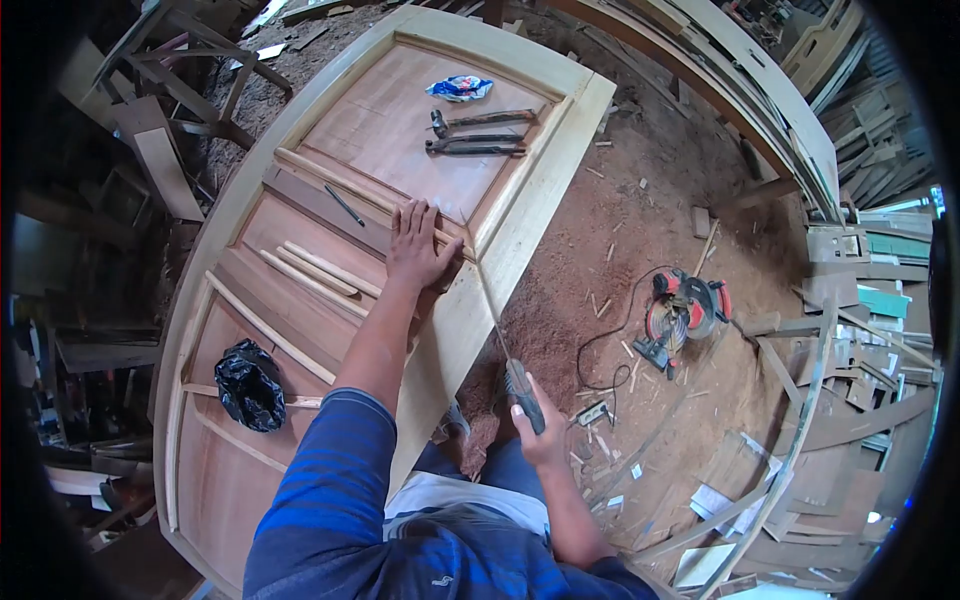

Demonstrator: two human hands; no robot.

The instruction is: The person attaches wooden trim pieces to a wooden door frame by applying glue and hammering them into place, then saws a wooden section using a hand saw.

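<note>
A panelled wooden door (540, 200) lies flat in front of me. My left hand (420, 245) rests on it palm down, fingers stretched out, pressing on a moulding strip (350, 195) near the edge. In my right hand (538, 420) is a hand saw (497, 315), seen almost edge-on, gripped by its dark handle. Its thin blade reaches to the strip's end beside my left thumb; whether it touches cannot be made out. Left of my left hand lies a dark pencil-like stick (345, 205). Loose wooden strips (318, 270) lie nearer to me.
On the far panel are a hammer (490, 119), pincers (475, 146) and a blue-white packet (459, 89). A black plastic bag (250, 386) sits at the near left. A red power saw (685, 312) with its cord stands on the sawdust-covered floor, near a socket block (592, 413).
</note>
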